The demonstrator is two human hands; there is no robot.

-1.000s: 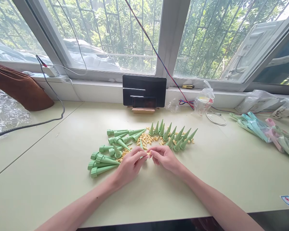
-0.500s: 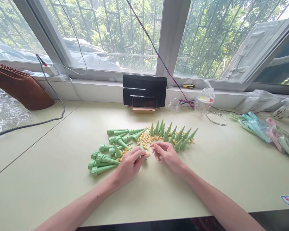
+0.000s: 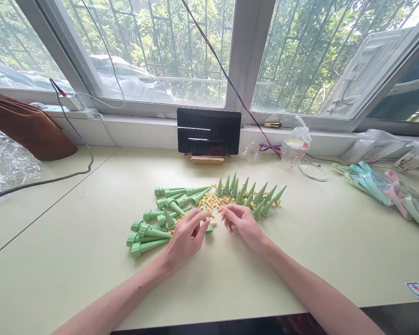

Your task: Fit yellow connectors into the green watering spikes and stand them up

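Yellow pieces: heaped near the middle of the frame, just beyond the fingers of both hands; a central heap probably suits a reach from either side.
Held piece: between the right thumb and fingertips, right of frame centre, its far end partly hidden.
Right hand: fingers pinching that small piece at their tips, likely because it is too little for a fuller grip.
Left hand: fingers parted and curved, with nothing visible between thumb and forefinger.
Near cone: just beside the left thumb, mostly hidden; contact cannot be told.
Loose piece: by that cone, in the gap between the hands, clear of the right fingertips.
Lying cones: on their sides, left of centre, wide ends mostly toward the left edge.
Standing cones: points up, right of centre, beyond the right hand; the wide ends seem to serve as feet.
Worktop: beneath it all, across the lower frame.
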